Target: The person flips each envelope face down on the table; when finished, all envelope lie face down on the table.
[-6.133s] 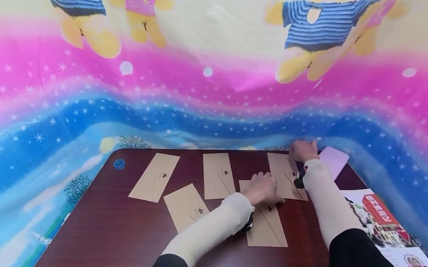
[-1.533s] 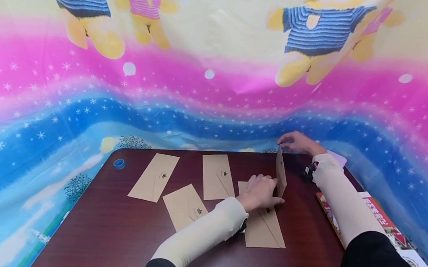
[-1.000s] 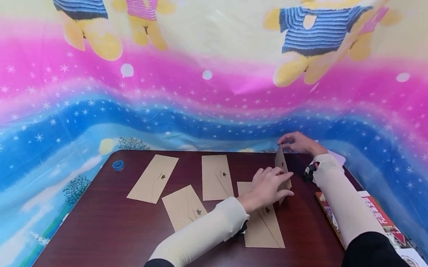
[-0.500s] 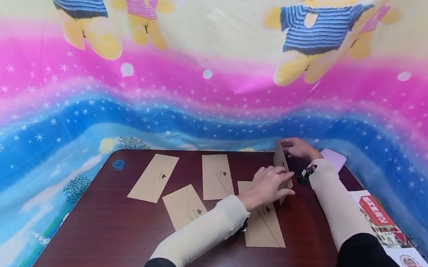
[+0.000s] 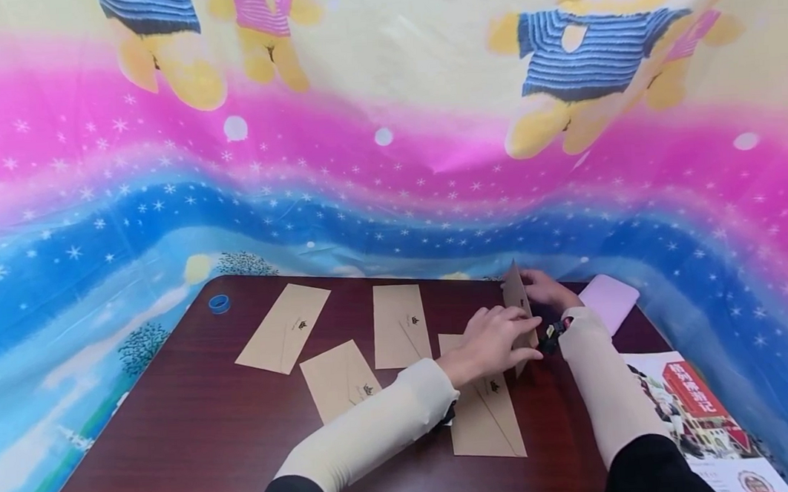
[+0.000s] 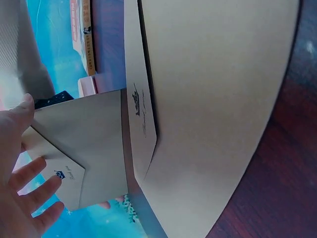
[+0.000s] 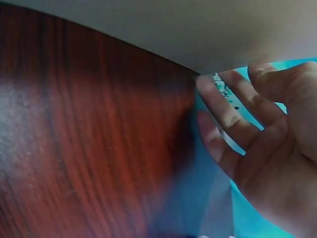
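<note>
A kraft envelope [image 5: 516,299] with a small crown print stands on its long edge toward the table's right side. My left hand [image 5: 489,343] grips its near end, the index finger laid over the edge; in the left wrist view its other fingers [image 6: 37,191] spread across the flap side. At the far end, my right hand [image 5: 545,288] holds the edge from the right, partly hidden by the envelope. In the right wrist view the thumb [image 7: 270,82] lies against the paper and the fingers reach past its edge. Another envelope [image 5: 486,423] lies flat beneath my left wrist.
More envelopes [image 5: 285,328] lie spread flat to the left, one [image 5: 341,379] partly under my left sleeve. A blue tape ring [image 5: 219,304] sits at the back left corner. A lilac phone-like slab [image 5: 609,301] and a printed booklet [image 5: 696,401] lie at the right edge.
The envelope has gone from lying flat to standing on edge. My left hand has shifted right onto its near end. My right hand has slid down from the top far corner along the far edge.
</note>
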Demonstrator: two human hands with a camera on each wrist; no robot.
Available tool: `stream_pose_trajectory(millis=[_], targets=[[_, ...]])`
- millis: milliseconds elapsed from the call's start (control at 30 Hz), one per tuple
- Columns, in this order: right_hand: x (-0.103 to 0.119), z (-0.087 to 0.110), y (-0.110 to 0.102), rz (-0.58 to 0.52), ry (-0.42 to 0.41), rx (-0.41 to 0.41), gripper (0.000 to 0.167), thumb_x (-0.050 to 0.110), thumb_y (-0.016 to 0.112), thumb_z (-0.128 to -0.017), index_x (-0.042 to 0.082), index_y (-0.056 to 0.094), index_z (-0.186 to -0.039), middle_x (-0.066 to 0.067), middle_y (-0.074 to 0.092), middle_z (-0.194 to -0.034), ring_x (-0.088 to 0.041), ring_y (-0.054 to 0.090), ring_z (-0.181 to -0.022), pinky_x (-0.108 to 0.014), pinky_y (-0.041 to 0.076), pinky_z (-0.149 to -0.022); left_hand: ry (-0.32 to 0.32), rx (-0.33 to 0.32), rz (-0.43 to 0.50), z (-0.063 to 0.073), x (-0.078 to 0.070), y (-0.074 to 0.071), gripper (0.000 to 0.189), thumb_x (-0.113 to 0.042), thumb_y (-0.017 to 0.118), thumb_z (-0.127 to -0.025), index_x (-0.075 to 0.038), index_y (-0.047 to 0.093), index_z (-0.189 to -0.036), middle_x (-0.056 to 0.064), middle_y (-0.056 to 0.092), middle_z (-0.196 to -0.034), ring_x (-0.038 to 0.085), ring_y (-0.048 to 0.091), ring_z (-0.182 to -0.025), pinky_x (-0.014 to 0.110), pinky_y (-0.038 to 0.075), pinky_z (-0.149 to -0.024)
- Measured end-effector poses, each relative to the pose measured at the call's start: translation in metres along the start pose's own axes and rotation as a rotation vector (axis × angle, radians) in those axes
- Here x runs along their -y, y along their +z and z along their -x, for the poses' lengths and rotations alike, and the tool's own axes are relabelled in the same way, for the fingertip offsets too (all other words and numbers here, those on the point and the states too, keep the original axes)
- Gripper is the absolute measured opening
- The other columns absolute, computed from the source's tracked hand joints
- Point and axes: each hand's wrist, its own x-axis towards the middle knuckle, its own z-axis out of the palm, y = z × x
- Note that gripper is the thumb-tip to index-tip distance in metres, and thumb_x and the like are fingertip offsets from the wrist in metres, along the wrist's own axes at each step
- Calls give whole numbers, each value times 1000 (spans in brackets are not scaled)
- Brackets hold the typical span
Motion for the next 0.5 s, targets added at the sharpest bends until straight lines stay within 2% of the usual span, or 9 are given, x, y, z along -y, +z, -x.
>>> stream_pose_trajectory(millis=[267,367,500], targets=[[-5,-2,9,2,-34,5,49,20,56,-106,-6,50,-147,-30,48,-152,-49,49,-136,-51,49,-102,0,6,-14,0,0,0,62,-66,56,-96,-39,49,-152,-13,59,-146,8,61,-123,26,48,-99],[-4,-2,10,13,-2,7,51,22,57,-105,-4,48,-149,-29,47,-153,-48,48,-137,-54,47,-104,6,14,-14,0,0,0,63,-66,56,-97,-39,48,-153,-13,58,-147,8,61,-125,27,48,-99],[-4,-2,12,35,18,4,55,25,58,-105,-4,46,-150,-30,49,-151,-48,51,-134,-54,50,-101,13,9,-14,1,1,0,63,-65,57,-97,-37,49,-152,-12,59,-148,9,62,-124,27,49,-98]])
